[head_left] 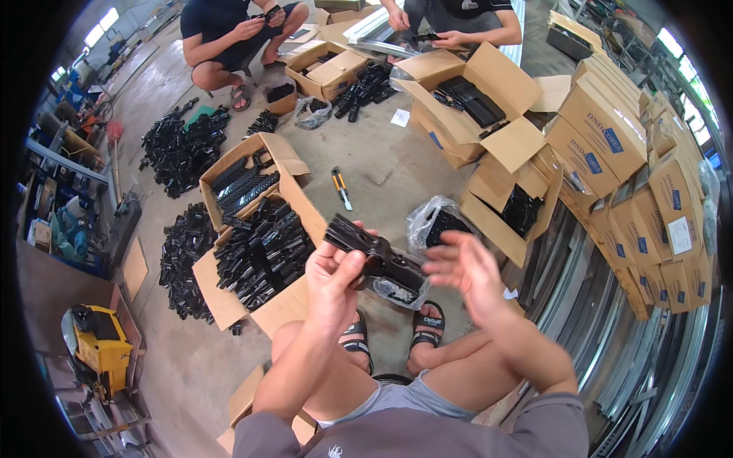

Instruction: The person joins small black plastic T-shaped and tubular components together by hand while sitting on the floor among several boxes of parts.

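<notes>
My left hand (332, 271) grips a long, glossy black part (374, 252) in front of my knees, thumb on top. The part has a channel-like end and a rounded joint in the middle; its exact kind I cannot make out. Just past its right end, my right hand (466, 275) is raised with fingers apart, slightly blurred, and nothing shows in it. Beneath the part, a clear plastic bag (393, 296) with small pieces lies partly hidden. Another clear bag (439, 217) of black pieces sits beyond my right hand.
Left of me stand open cartons (284, 313) of black parts beside heaps (187, 149) on the floor. An orange-handled cutter (340, 187) lies ahead. Stacked cartons (595, 137) and metal profiles (603, 336) line the right. Two people (229, 38) work opposite with similar parts.
</notes>
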`<state>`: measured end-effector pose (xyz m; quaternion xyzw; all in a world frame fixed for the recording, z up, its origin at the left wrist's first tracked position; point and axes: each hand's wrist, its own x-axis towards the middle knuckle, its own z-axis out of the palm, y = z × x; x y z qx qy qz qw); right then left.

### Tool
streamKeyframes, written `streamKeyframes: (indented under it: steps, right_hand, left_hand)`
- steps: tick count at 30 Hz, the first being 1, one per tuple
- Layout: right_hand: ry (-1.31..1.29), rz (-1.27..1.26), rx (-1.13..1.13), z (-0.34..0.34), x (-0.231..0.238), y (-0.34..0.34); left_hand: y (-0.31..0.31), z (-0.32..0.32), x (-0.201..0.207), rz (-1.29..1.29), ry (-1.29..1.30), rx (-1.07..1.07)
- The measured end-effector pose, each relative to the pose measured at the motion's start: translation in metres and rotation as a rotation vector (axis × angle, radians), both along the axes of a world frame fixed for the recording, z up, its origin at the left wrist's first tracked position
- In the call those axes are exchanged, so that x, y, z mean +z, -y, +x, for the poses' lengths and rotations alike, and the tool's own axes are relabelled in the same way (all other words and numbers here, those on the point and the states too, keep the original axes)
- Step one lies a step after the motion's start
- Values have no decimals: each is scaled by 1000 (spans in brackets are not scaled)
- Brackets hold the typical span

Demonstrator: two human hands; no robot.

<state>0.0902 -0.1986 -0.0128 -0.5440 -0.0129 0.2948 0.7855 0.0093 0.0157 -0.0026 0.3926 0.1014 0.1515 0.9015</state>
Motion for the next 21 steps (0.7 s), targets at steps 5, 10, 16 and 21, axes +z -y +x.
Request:
streamKeyframes:
  steps: [5, 10, 16, 21]
  right_hand:
    - [296, -861, 210, 120, -96, 44]
    - [629, -1456, 619, 156, -220, 54]
    - [473, -1370, 203, 136, -298, 8]
    - [382, -1388, -21, 128, -332, -9]
  left_hand:
    - [-11, 3, 5, -10, -27, -8]
    - [-16, 6, 10, -27, 4, 2]
    - [-23, 6, 7, -77, 7, 34]
    - [-30, 9, 3, -34, -51, 41]
